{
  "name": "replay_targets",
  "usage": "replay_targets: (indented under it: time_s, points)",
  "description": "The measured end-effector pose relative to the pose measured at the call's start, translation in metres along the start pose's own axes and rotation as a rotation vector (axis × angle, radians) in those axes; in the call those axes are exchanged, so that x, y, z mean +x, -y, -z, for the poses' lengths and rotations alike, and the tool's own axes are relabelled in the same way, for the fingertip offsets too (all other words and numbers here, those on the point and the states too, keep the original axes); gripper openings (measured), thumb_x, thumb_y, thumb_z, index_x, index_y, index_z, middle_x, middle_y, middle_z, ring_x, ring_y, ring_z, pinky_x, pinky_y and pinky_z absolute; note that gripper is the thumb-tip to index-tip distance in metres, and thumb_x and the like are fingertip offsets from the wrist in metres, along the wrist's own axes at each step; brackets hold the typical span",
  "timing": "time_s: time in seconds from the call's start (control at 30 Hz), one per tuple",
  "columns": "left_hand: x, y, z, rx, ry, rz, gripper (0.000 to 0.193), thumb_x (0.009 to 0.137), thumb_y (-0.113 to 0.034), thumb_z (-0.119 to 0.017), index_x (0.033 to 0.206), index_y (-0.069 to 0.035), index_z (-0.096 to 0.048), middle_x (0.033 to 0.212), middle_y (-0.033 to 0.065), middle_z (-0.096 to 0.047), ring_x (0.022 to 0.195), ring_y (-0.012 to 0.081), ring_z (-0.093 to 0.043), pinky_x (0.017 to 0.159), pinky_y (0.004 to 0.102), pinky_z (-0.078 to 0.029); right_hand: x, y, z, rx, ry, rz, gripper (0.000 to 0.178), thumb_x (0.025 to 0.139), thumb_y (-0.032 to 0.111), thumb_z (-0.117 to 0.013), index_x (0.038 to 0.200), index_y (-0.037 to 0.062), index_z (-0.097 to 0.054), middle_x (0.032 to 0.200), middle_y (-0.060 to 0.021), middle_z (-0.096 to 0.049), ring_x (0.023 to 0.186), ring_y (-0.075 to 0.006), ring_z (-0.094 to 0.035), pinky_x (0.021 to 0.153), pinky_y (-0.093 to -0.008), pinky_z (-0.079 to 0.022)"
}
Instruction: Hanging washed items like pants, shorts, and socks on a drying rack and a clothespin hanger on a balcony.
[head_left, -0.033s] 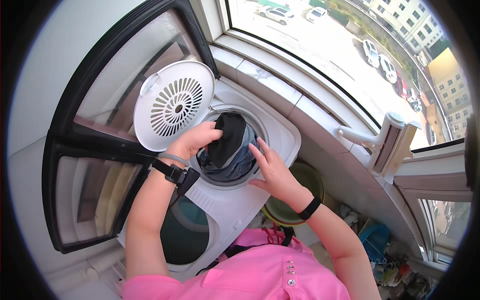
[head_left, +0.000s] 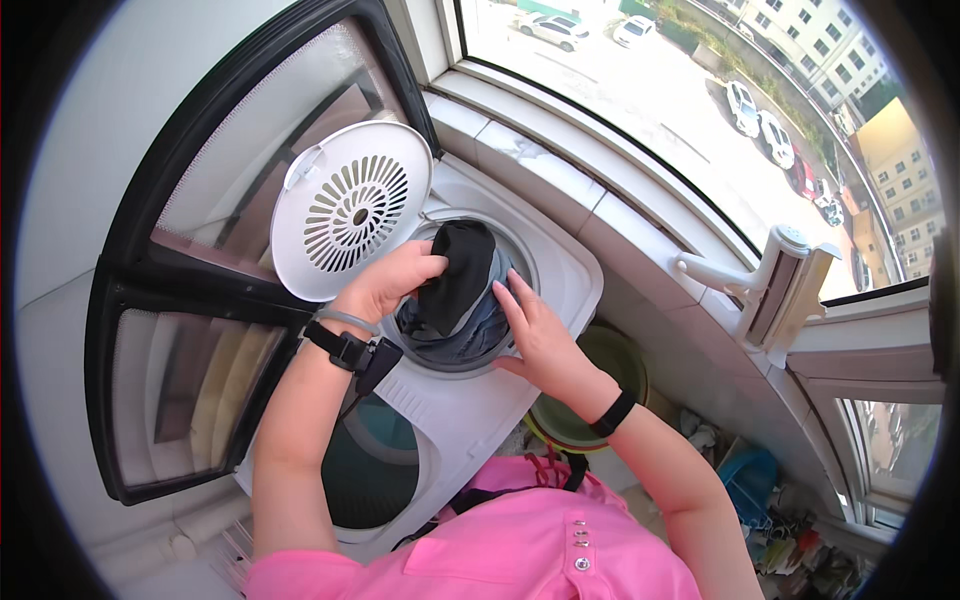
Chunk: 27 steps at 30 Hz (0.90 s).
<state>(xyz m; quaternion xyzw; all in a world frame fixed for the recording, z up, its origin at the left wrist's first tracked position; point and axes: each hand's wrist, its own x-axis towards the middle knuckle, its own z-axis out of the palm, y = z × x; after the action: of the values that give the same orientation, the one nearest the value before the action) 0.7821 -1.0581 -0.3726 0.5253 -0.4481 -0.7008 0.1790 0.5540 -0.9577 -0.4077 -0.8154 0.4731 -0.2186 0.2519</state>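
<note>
My left hand [head_left: 392, 281] pinches dark clothes [head_left: 463, 275] inside the tub [head_left: 525, 257], likely soft, floppy and best bunched by the handful, my right hand [head_left: 550, 348] spread loosely at the tub's right side.

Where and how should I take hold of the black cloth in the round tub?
Probably by its rounded upper end, coming from above: the black cloth seems to bulge upward there, while the rim of the tub hems in the sides. The left hand holds its left edge, so that side is partly taken.
</note>
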Motion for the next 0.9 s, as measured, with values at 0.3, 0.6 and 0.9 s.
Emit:
replay_targets:
  time_s: [0.3, 0.6, 0.9]
  points:
    - [-0.041, -0.007, 0.019, -0.38, -0.046, -0.213, 0.021, 0.095, -0.025, -0.054, 0.105, -0.007, -0.061, 0.087, 0.0005, -0.065, 0.071, 0.0089, -0.062, 0.061, 0.0243, -0.051, 0.036, 0.022, 0.032, 0.081, -0.082, 0.063, 0.061, 0.06, -0.002, -0.072, 0.116, 0.0075, -0.048, 0.118, -0.0104, -0.051, 0.101, -0.034, -0.057, 0.08, -0.0409, -0.051]
    - [-0.048, 0.042, 0.043, -0.29, -0.24, -0.215, 0.021, 0.095, -0.021, -0.051, 0.107, -0.006, -0.06, 0.097, 0.0036, -0.067, 0.072, 0.0082, -0.057, 0.071, 0.0247, -0.048, -0.016, 0.023, 0.087, 0.484, -0.476, 0.031, 0.048, 0.078, -0.008, -0.065, 0.117, 0.0043, -0.042, 0.118, -0.0138, -0.052, 0.108, -0.0183, -0.052, 0.094, -0.0303, -0.04]
    - [-0.021, 0.072, 0.041, 0.262, -0.325, -0.263, 0.028, 0.089, -0.026, -0.058, 0.086, 0.001, -0.056, 0.076, 0.0067, -0.061, 0.066, 0.0149, -0.054, 0.062, 0.0301, -0.045, -0.154, -0.024, 0.137, -0.125, -0.726, -0.697, 0.042, 0.09, 0.02, -0.059, 0.125, 0.002, -0.044, 0.121, -0.0103, -0.053, 0.111, -0.0236, -0.051, 0.099, -0.0353, -0.038]
